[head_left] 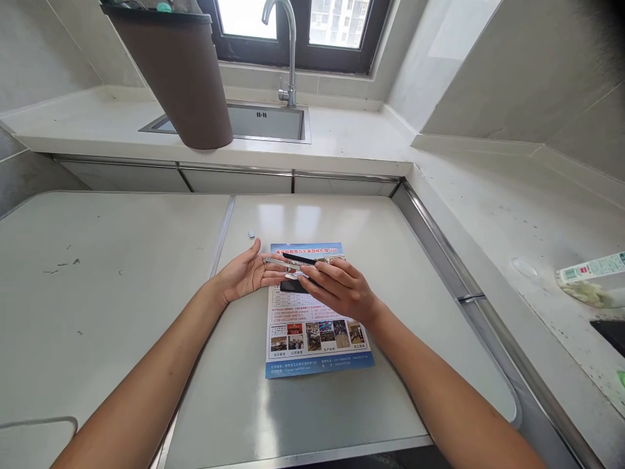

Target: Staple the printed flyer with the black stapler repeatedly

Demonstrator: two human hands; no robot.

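In the head view my right hand (342, 286) is closed around what looks like an opened stapler (297, 259), with a black upper arm, a thin silver rail and a black base spread apart. The stapler's free ends point left. My left hand (251, 270) is palm up with fingers stretched out, beside and partly behind those ends; whether it touches them I cannot tell. A small pale piece shows near the left fingertips, too small to name. Under both hands lies a blue-edged printed flyer (317, 368). A small silvery piece (251, 234) rests beyond my left thumb.
The flyer lies on a pale tabletop (234, 404) with a seam to its left. Behind stands a counter with a sink (266, 124), a tap (291, 58) and a tall brown bin (180, 71). On the right counter lies a clear plastic package (593, 280).
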